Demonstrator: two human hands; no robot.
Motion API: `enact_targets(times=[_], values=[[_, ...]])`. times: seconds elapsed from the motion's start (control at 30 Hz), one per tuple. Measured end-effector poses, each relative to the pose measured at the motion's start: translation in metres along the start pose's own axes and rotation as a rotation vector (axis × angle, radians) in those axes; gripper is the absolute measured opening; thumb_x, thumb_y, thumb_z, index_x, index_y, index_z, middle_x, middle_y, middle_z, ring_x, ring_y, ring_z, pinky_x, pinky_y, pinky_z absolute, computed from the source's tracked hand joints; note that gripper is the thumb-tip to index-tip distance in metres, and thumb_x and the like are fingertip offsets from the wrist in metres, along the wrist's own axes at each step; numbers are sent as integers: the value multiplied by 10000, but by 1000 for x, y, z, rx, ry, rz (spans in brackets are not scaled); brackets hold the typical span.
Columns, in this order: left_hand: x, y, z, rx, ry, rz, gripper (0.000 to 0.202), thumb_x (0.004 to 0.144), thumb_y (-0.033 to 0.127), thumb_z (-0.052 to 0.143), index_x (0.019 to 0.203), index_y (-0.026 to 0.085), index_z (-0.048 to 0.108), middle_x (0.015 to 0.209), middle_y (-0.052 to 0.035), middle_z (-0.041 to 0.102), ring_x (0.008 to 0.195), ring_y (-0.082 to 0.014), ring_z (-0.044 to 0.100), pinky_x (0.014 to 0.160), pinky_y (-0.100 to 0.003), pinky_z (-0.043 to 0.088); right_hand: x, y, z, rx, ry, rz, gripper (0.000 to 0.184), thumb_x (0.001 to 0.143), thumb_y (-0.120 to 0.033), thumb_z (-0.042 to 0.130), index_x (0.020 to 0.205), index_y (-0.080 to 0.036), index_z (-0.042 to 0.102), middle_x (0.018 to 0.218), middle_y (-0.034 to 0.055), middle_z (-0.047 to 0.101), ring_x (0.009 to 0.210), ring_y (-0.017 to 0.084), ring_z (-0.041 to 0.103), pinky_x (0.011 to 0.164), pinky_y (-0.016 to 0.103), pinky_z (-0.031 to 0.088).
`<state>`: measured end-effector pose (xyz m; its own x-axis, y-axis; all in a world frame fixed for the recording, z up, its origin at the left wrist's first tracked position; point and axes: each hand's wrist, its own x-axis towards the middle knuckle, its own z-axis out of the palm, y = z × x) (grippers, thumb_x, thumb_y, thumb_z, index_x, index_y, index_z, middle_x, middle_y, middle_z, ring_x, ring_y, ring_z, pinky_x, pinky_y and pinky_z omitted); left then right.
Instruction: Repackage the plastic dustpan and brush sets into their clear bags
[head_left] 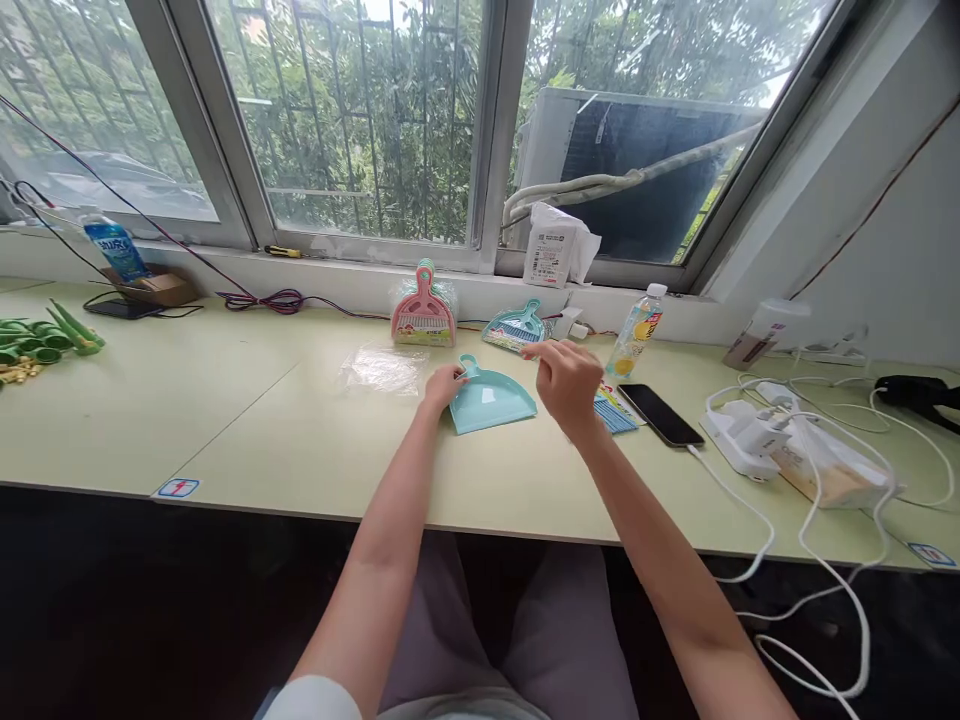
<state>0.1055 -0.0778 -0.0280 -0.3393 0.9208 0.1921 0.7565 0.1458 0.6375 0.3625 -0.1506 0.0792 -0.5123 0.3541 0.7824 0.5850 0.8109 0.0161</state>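
My left hand [444,385] is closed on the handle side of a light-teal dustpan [491,402], which rests on the table with its wide edge toward me. To its right, my right hand [568,382] is curled, knuckles up, over a small brush with blue bristles [616,414]. The bristles show past the wrist, beside a colourful card; the brush's handle is hidden by the hand. Behind the right hand lies a teal dustpan-and-brush set [516,326] with a printed label. A stack of wrapped pink sets [424,312] leans upright against the wall.
Crumpled clear plastic [384,369] lies left of the dustpan. On the right are a drink bottle [636,332], a phone [661,415], a power strip [742,445] and looping white cables. Green pieces [45,342] lie far left. The table's front edge [300,508] is near my lap.
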Motion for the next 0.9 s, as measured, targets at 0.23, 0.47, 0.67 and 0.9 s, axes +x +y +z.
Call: enact_targets(times=[0.23,0.47,0.67,0.9], values=[[0,4,-6,-27,14,-73,555,964,532,254,937,200,697,1061,-83,701,996,-239,618,771,-296,436,-20,121,102,-226,-270,718,297,846,-173,441,903,-174,732,1004,143,698,1002,292,567,841,406,360],[-4,10,-7,40,31,-75,238,846,421,561,874,203,653,998,-55,703,910,-198,618,685,-258,413,-50,149,104,-365,-504,865,329,804,-379,569,1037,-173,679,1128,160,637,1125,338,463,904,486,242],[-6,15,-7,151,36,-117,164,841,339,520,784,205,595,877,-56,687,836,-195,618,633,-259,390,-47,139,114,-317,-439,809,271,775,-273,538,1006,-172,637,1031,144,665,1075,314,480,890,455,211],[-7,19,-4,111,-62,-22,148,815,326,520,724,212,544,786,-17,658,785,-176,606,617,-254,388,-28,117,100,-147,-139,771,255,814,-263,502,1053,-196,557,993,105,688,1013,283,520,873,417,231]])
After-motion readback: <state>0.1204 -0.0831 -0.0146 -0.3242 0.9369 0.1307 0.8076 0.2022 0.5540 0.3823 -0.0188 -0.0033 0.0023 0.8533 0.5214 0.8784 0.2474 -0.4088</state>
